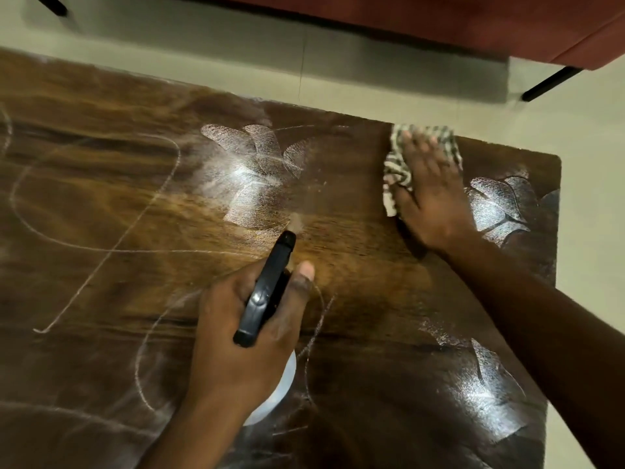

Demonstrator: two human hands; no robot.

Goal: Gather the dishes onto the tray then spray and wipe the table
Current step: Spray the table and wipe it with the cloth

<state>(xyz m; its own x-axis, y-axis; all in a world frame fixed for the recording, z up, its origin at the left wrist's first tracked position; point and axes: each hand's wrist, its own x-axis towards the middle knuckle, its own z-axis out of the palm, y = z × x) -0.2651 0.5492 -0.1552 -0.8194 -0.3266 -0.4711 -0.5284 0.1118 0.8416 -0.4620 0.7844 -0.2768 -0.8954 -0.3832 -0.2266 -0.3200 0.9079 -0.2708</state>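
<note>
Left hand (pixel 236 333): grip curled round spray bottle (pixel 267 289), nozzle aimed forward to wet mid tabletop (pixel 101 198). Right hand (pixel 429 194): fingers spread flat, pressing striped cloth (pixel 399 164) near the far edge for wiping.

1. The left half of the table (pixel 101 204) is open wood from near edge to far edge, marked only by flat pale lines.
2. Toward the middle of the near edge, the left hand (pixel 236 333) grips a spray bottle (pixel 267 289), blocking that stretch.
3. At the far right corner the right hand (pixel 429 194) lies flat on a cloth (pixel 399 170); its forearm crosses the right end.
4. A bare strip of wood runs between the hands.
5. Past the far edge, open floor (pixel 372 69) reaches a red couch (pixel 439 18).
</note>
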